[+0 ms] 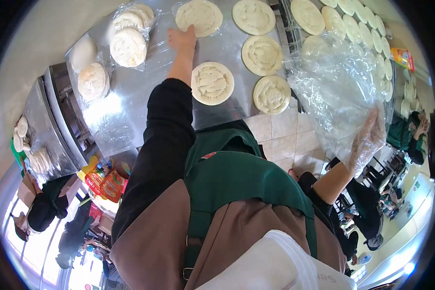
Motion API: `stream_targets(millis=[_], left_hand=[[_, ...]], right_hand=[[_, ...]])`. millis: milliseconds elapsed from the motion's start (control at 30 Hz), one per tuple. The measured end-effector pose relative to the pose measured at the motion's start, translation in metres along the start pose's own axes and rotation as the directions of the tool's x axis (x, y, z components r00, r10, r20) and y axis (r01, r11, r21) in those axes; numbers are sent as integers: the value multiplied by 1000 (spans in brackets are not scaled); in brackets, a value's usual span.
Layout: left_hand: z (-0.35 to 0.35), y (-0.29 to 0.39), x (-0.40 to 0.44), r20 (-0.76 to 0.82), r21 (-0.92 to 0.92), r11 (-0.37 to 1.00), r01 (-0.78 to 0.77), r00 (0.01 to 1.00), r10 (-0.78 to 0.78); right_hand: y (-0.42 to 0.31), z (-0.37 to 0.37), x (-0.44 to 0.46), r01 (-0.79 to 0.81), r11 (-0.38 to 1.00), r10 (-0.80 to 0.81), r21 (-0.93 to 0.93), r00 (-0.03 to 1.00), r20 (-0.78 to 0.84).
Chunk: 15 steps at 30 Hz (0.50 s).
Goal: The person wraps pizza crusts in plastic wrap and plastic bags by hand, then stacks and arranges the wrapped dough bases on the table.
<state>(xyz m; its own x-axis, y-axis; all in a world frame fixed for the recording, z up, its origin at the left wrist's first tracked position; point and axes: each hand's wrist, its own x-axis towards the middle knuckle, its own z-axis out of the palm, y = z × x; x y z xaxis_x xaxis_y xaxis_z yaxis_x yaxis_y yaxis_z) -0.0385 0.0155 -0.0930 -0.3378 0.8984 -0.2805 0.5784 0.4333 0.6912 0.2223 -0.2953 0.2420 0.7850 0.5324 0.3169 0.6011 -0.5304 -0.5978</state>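
My left hand (182, 38) reaches to the far side of the metal table, thumb on the near edge of a round pale flatbread (199, 17); its other fingers look curled. Clear plastic shows around that flatbread. Out to the right, my right hand (367, 137), covered in clear plastic, holds a large crumpled clear plastic bag (336, 82). Whether this covering is a glove or part of the bag, I cannot tell. Below my left hand lies another flatbread (212, 83). Several more, including a flatbread (262, 55), form a column near the table's right edge.
Stacks of flatbreads in clear plastic (128, 47) stand on the left of the metal table (164, 113). Beyond a tiled floor gap (282, 130), another surface bears many rounds (307, 17). Colourful packets (112, 186) are at lower left. Other people (41, 208) work on both sides.
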Motion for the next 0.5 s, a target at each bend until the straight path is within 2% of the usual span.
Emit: stream_targets(millis=[33,100,133,167,200,233,300,367,433,500], left_hand=[[3,-1,16,-5,0,1000,2,1000,-2],[14,-14,41,324,-79,995,61,945,-33],[18,-22,46,320,-79,995,66,947,-37],[15,-25,45,328,-330,942,60,943,55],[13,-27,44,313,-557,828,57,939,146],[8,-32,43,310,-557,828,57,940,144],[-45,-19,5,352,-707,697,118,914,202],[-97,-20,-24,285,-726,683,81,939,191],[-147,-61,-36,390,-657,727,200,915,101],[-199,-100,-49,498,-589,771,241,860,112]], right_hand=[[-4,3,1,-5,1000,5,-4,1000,11],[-13,9,4,3,999,-2,-42,999,34],[-16,11,6,10,996,-5,-83,998,55],[-14,13,7,12,997,-8,-81,998,59],[-10,15,9,26,998,-22,-57,998,64],[-7,16,11,40,999,-37,-32,997,65],[-6,15,11,46,999,-45,-19,997,56],[-6,20,12,57,998,-57,13,997,58],[-5,18,13,77,997,-75,-30,995,64],[-4,19,14,81,997,-79,-19,995,67]])
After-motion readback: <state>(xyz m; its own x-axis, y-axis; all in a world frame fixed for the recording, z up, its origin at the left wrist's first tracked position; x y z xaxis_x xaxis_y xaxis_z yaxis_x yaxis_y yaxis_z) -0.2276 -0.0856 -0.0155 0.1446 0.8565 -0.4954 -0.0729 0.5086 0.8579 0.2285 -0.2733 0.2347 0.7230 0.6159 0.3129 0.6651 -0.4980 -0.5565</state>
